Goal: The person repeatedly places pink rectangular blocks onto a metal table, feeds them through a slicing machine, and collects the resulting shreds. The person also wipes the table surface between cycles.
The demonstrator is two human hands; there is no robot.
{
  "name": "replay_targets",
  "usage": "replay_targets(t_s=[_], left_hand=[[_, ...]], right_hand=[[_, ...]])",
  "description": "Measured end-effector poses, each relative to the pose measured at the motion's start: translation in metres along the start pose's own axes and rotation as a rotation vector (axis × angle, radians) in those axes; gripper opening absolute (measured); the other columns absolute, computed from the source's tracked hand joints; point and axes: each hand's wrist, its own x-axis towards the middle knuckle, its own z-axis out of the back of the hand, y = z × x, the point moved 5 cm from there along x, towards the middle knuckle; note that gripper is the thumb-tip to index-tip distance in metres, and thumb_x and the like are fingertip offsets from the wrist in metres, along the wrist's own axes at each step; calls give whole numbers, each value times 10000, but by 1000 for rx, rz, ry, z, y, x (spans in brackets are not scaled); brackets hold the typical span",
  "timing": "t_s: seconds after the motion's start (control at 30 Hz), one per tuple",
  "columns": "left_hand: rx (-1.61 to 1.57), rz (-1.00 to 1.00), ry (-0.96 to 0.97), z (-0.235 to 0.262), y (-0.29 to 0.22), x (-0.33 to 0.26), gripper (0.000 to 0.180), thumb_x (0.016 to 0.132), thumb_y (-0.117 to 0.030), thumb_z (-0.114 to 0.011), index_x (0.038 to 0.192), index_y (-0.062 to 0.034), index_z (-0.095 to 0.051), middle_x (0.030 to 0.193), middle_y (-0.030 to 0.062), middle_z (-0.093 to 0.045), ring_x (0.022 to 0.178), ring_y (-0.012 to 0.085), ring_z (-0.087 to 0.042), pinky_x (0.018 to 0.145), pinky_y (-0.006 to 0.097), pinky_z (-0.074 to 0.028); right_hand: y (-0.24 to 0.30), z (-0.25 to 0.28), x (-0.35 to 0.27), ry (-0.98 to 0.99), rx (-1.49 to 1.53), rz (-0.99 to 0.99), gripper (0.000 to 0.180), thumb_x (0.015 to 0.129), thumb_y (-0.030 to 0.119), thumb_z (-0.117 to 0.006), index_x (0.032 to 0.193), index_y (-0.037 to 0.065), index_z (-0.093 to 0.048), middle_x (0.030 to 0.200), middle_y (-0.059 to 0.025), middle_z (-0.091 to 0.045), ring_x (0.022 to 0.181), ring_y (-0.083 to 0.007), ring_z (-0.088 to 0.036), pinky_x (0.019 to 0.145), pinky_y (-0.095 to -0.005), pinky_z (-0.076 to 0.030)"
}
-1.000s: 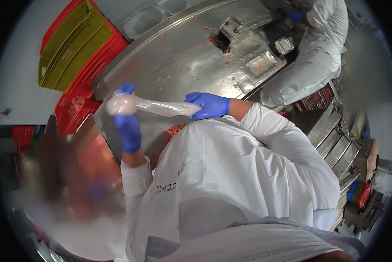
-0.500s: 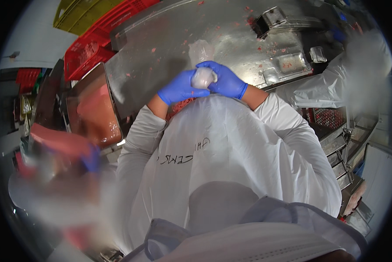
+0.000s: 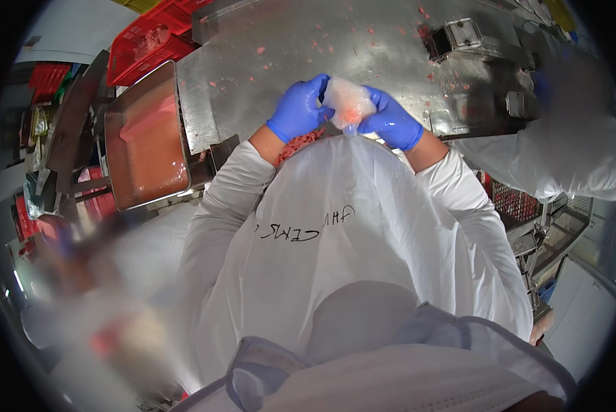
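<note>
Between my two blue-gloved hands, over the near edge of the steel table, is a clear plastic bag [image 3: 349, 99] with something pinkish showing through its lower part. My left hand [image 3: 299, 108] is closed at the bag's left side, its fingers curled against the edge. On the other side my right hand [image 3: 392, 122] grips the bag low down, where the plastic gathers to a twisted end. Red minced meat [image 3: 299, 144] shows just below my left wrist, partly hidden by my white apron.
Scraps of meat dot the steel table [image 3: 287, 48]. A steel tub of pinkish liquid [image 3: 150, 161] stands left, with a red crate [image 3: 146, 44] beyond. A metal box-shaped device [image 3: 462, 36] sits far right. Blurred co-workers [image 3: 575, 117] stand at both sides.
My hands have moved apart, and the crumpled plastic between them is now spread upright. The plastic that lay beyond them no longer shows separately. The left co-worker's arm has left the tub's side.
</note>
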Motion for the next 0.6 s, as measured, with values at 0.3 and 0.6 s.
replay_targets(t_s=[0.3,0.6], left_hand=[[-296,-4,-166,64,-49,11,553,923,-95,-756,1439,-66,-558,1171,42,-683,1050,148,-650,984,326,-511],[-248,-81,-348,124,-81,12,292,931,-60,-730,1223,-45,-718,1049,41,-731,987,131,-683,951,310,-529]], right_hand=[[156,-33,-17,-430,-1347,1186,646,771,164,-909,1335,34,-619,1265,-157,-667,1065,-317,-702,862,-404,-580],[343,60,98,-900,-1513,735,657,935,204,-780,1473,-56,-505,1174,-128,-632,1124,-198,-612,954,-322,-504]])
